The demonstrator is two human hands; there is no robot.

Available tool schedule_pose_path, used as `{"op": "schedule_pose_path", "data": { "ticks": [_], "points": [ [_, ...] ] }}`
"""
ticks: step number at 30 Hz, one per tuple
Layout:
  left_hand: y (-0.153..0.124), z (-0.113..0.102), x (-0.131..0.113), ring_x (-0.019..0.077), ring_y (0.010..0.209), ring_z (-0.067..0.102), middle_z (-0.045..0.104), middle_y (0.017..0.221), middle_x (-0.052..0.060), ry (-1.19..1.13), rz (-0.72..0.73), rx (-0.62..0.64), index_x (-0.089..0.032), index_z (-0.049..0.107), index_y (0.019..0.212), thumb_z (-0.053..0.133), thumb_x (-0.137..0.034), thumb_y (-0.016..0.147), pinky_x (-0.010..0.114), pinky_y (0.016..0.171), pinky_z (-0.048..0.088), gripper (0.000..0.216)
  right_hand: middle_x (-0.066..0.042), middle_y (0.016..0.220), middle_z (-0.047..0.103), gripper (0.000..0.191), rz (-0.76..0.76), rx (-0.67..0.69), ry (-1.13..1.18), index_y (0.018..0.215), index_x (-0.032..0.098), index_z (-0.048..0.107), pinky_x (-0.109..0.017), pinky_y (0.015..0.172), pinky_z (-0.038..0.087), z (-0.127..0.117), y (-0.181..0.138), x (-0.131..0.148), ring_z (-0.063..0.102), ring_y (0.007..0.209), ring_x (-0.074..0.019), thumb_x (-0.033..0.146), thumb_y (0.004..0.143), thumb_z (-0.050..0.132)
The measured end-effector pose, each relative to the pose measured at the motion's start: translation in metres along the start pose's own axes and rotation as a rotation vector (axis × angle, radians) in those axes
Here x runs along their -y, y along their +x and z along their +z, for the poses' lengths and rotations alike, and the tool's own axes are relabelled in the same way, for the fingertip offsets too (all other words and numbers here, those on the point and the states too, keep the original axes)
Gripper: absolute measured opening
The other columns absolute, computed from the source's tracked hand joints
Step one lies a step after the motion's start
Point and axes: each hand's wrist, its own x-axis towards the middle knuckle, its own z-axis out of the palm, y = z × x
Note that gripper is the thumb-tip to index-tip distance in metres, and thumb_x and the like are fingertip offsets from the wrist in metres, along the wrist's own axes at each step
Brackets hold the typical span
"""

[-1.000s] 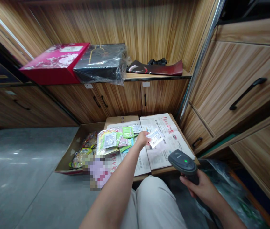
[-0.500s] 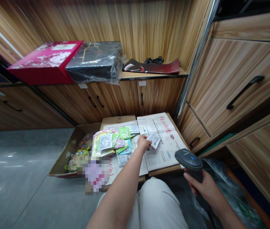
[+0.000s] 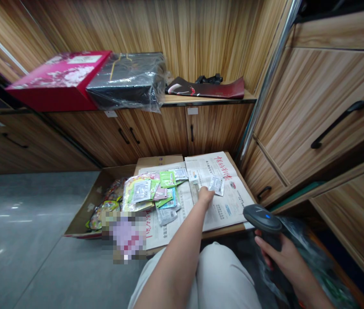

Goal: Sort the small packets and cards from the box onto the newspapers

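Observation:
My left hand (image 3: 205, 198) reaches out over a spread newspaper (image 3: 230, 206) and pinches the near edge of a small clear-and-white packet (image 3: 217, 184) that lies low on the paper. To the left of it is a pile of several green, pink and white packets (image 3: 151, 192). My right hand (image 3: 280, 254) is closed around the grip of a dark handheld barcode scanner (image 3: 262, 216), held at the right above the newspaper's corner with a blue light on its head.
An open cardboard box (image 3: 83, 214) with colourful bags sits on the grey floor at the left. Wooden cabinets surround the spot. A shelf holds a red gift box (image 3: 56, 77), a plastic-wrapped black box (image 3: 127, 81) and a dark red pouch (image 3: 207, 88). A clear plastic bag (image 3: 317, 266) lies at the lower right.
My left hand moved the small packet right and down onto the newspaper. The scanner shifted slightly right and lower, and its light went from green to blue.

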Motion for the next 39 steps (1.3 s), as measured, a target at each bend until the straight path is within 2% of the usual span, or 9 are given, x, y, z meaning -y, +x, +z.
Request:
{"op": "schedule_pose_path", "data": {
  "ticks": [3,6,12,16,19,25,31,36,39],
  "points": [
    [-0.007,-0.006,-0.008,0.0256,0.096,0.066,0.071,0.095,0.014,0.206,0.122,0.059,-0.012,0.070,0.087,0.070,-0.023,0.075,0.031,0.085,0.048,0.016,0.007,0.044,0.054,0.045,0.005,0.013,-0.012,0.088,0.016,0.063,-0.023,0.032,0.037,0.000,-0.001,-0.002,0.045,0.032,-0.0108,0.051,0.063,0.077],
    [-0.013,-0.027,-0.016,0.0271,0.110,0.061,0.066,0.115,0.019,0.395,0.194,0.005,-0.009,0.069,0.106,0.065,-0.023,0.080,0.032,0.095,0.043,0.029,0.007,0.042,0.053,0.046,-0.002,0.020,-0.034,0.088,0.015,0.063,-0.023,0.031,0.037,0.001,-0.001,-0.007,0.045,0.032,-0.0113,0.052,0.063,0.077],
    [-0.018,-0.097,-0.023,0.0278,0.112,0.054,0.061,0.114,0.016,0.830,0.223,-0.325,-0.015,0.069,0.107,0.051,-0.018,0.087,0.034,0.092,0.041,0.027,0.006,0.042,0.054,0.050,0.022,0.018,-0.046,0.091,0.014,0.064,-0.024,0.032,0.038,0.005,-0.001,-0.015,0.046,0.032,-0.0121,0.054,0.063,0.076],
    [-0.013,-0.135,-0.013,0.0310,0.115,0.048,0.057,0.120,0.018,0.964,0.100,-0.563,-0.014,0.064,0.112,0.051,-0.024,0.088,0.040,0.093,0.039,0.029,0.007,0.041,0.053,0.050,0.019,0.006,-0.071,0.089,0.014,0.064,-0.024,0.032,0.037,0.010,-0.003,-0.012,0.046,0.032,-0.0119,0.054,0.062,0.076],
    [-0.007,-0.152,-0.001,0.0350,0.124,0.041,0.049,0.133,0.023,1.010,0.029,-0.649,-0.010,0.057,0.124,0.054,-0.034,0.087,0.045,0.099,0.033,0.044,0.007,0.041,0.052,0.049,0.030,-0.002,-0.075,0.088,0.014,0.065,-0.024,0.032,0.037,0.014,-0.004,-0.010,0.045,0.032,-0.0122,0.054,0.061,0.076],
    [0.002,-0.166,0.009,0.0367,0.127,0.038,0.044,0.139,0.023,1.004,-0.015,-0.638,-0.011,0.063,0.113,0.056,-0.048,0.085,0.046,0.100,0.032,0.048,0.008,0.041,0.052,0.050,0.051,0.011,-0.101,0.091,0.014,0.064,-0.024,0.032,0.037,0.021,-0.003,-0.013,0.045,0.031,-0.0122,0.053,0.062,0.076],
    [0.001,-0.167,0.000,0.0327,0.120,0.046,0.054,0.126,0.020,0.911,0.026,-0.674,-0.011,0.063,0.108,0.061,-0.038,0.083,0.039,0.095,0.038,0.036,0.008,0.042,0.051,0.050,0.040,0.045,-0.100,0.091,0.014,0.063,-0.024,0.032,0.037,0.028,-0.003,-0.010,0.045,0.032,-0.0119,0.053,0.062,0.075],
    [0.003,-0.169,-0.014,0.0245,0.097,0.062,0.067,0.098,0.013,0.639,0.006,-0.534,-0.016,0.063,0.094,0.057,-0.023,0.086,0.031,0.081,0.043,0.012,0.008,0.042,0.051,0.050,0.019,0.058,-0.095,0.091,0.014,0.063,-0.024,0.033,0.037,0.032,-0.007,-0.003,0.046,0.033,-0.0122,0.053,0.063,0.076],
    [0.004,-0.158,-0.018,0.0197,0.085,0.064,0.068,0.086,0.007,0.370,0.088,-0.506,-0.017,0.061,0.084,0.064,-0.020,0.080,0.027,0.074,0.044,0.006,0.007,0.045,0.054,0.050,0.003,0.061,-0.067,0.090,0.014,0.063,-0.024,0.032,0.036,0.036,-0.009,0.002,0.046,0.033,-0.0117,0.054,0.063,0.076]
  ]
}}
